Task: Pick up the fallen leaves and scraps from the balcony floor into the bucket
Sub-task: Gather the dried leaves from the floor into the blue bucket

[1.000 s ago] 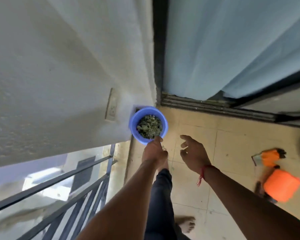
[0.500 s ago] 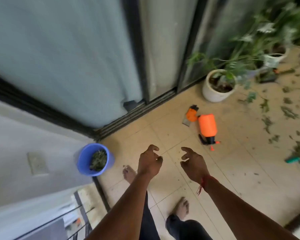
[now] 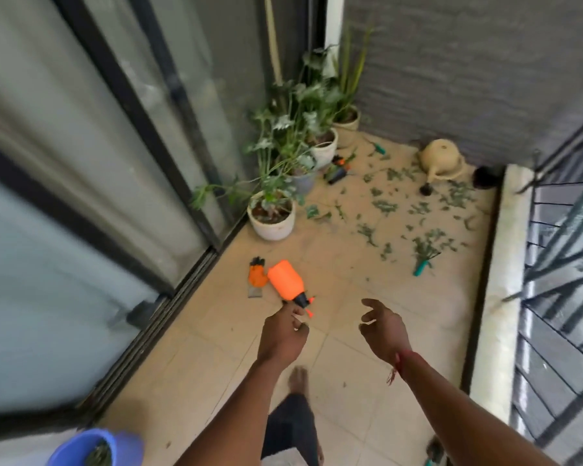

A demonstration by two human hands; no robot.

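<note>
Green leaf scraps lie scattered over the tan tiles at the far end of the balcony. The blue bucket, with leaves inside, stands at the bottom left corner behind me. My left hand hangs in front of me with loosely curled fingers and holds nothing. My right hand is beside it, fingers relaxed and apart, also empty. Both hands are well short of the leaves.
An orange spray bottle lies on the floor beside orange gloves. Potted plants line the glass door on the left. A tan watering can and a green-handled tool sit among the leaves. A railing bounds the right.
The view has swung away from the bucket toward the leaf-strewn far end. Both hands left the bucket's rim and stay empty.
</note>
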